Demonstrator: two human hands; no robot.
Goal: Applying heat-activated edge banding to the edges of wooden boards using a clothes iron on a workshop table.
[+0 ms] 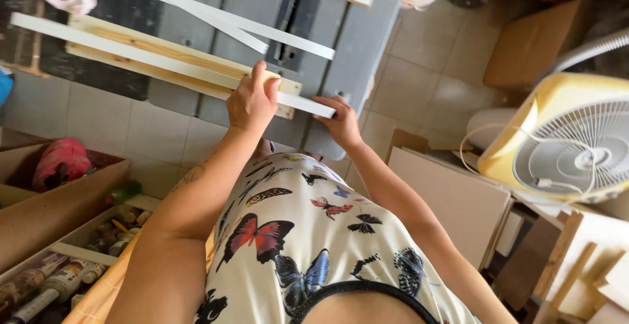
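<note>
On the saw table point(367, 42), I see my left hand point(252, 101) clamped on the white strip point(164, 62), my right hand point(341, 122) gripping its end; the fingers risk slipping toward the blade slot point(290, 19).

The long pale wooden plank point(177, 62) is showing raw, matt grain, its white-faced edge strip point(164, 58) looking smooth. The grey metal saw table point(354, 55) beneath is appearing dull, and the yellow plastic fan point(563, 140) at right is looking faintly glossy.

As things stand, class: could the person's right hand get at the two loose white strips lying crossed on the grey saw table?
Probably yes: the right hand rests at the table's near edge, and nothing blocks the way to the two loose white strips beyond it.
</note>
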